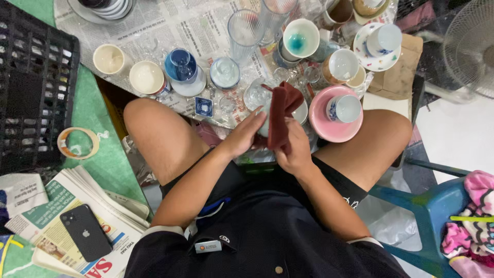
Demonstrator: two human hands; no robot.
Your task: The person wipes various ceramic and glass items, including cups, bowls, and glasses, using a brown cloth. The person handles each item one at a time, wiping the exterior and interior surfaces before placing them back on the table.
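Fingers of the left hand [246, 135] are spread a little and pressed flat on a small pale cup [263, 119]. That cup sits between the two knees, just in front of the person's lap. Right beside it, the right hand [294, 149] has its fingers closed on a dark red cloth [280, 114], which hangs over the cup and hides most of it.

Far to the left lies a black crate [36, 82]. Near it is a roll of tape [78, 142] on a green mat [98, 123]. Below that, a black phone [85, 232] rests on a pile of newspapers [103, 206].

Past the left knee stand two cream cups [109, 58], then a blue cup [180, 65] on a saucer, all on spread newspaper. A tall clear glass [245, 31] stands behind the hands. To the right is a pink plate [324, 123] with a white and blue cup [346, 108] on it. Far right is a blue plastic stool [432, 206] and a white fan [471, 46].
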